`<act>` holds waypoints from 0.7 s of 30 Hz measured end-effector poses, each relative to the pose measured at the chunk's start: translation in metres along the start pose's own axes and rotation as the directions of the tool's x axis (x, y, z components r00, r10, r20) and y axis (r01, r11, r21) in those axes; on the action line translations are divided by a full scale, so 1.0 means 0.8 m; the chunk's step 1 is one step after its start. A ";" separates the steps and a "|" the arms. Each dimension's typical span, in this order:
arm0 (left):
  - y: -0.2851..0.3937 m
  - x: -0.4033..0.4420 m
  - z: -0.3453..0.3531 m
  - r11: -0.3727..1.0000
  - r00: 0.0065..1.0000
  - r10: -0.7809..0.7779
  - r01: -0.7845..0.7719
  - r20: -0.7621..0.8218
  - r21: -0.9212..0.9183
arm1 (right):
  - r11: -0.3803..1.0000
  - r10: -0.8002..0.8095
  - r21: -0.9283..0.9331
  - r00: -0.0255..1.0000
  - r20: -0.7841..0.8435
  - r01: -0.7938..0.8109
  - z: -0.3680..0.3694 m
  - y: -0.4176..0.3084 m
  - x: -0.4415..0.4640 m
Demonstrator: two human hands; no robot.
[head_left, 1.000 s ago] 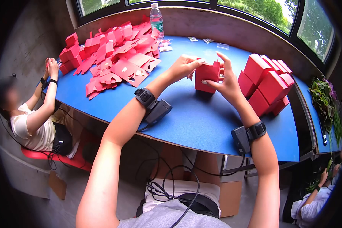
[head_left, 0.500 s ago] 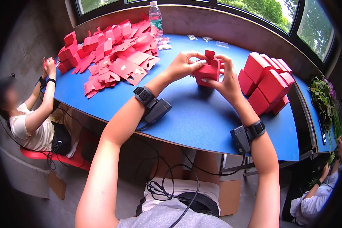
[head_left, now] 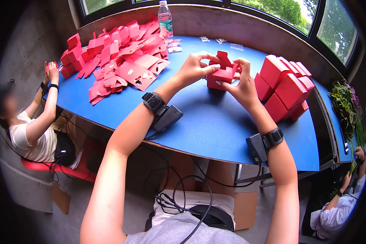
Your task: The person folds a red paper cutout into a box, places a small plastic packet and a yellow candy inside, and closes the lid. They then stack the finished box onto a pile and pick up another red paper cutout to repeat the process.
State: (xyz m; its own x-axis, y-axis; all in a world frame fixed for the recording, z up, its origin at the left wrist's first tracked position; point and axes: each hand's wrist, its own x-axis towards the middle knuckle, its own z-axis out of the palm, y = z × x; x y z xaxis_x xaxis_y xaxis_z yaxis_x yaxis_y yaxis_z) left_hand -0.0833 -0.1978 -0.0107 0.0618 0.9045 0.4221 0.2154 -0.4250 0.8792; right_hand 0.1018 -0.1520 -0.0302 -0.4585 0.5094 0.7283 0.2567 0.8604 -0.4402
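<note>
And there it was: the red box (head_left: pixel 212 82), at twelve o'clock from the wearer on the blue table (head_left: pixel 191 128), had turned its top into view, where a second earlier it had shown mostly a flat front. Its flap (head_left: pixel 222 58) stood up at the box's twelve o'clock side, so the top was plainly not closed. The right hand (head_left: pixel 245 86) was clamped on the box's three o'clock side, thumb across the front; the left hand (head_left: pixel 194 69) bent over the nine o'clock rim, though whether it pinched anything I couldn't tell. Off at ten, the loose red pieces (head_left: pixel 128 77) lay heaped; at three, stacked red boxes (head_left: pixel 276 108) hadn't shifted.
</note>
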 end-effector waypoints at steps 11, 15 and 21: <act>0.005 0.000 0.009 0.989 0.969 0.042 -0.074 -0.243 -0.126 | 0.988 -0.133 0.074 0.991 -0.002 0.133 0.003 -0.012 0.004; 0.012 -0.007 0.029 0.896 0.988 -0.001 -0.069 -0.156 -0.438 | 0.987 -0.112 -0.123 0.990 -0.080 0.102 0.005 -0.022 0.002; 0.018 -0.008 0.039 0.958 0.937 0.248 -0.275 -0.245 -0.084 | 0.991 -0.118 -0.081 0.974 -0.192 0.105 0.002 -0.018 0.004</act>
State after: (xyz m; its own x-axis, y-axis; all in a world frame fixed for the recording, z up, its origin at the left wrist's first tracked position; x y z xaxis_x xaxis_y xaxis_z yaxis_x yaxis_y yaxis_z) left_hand -0.0502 -0.2082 -0.0075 -0.1274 0.7332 0.6680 0.1078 -0.6592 0.7442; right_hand 0.0952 -0.1630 -0.0226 -0.3140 0.3971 0.8624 0.2756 0.9073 -0.3175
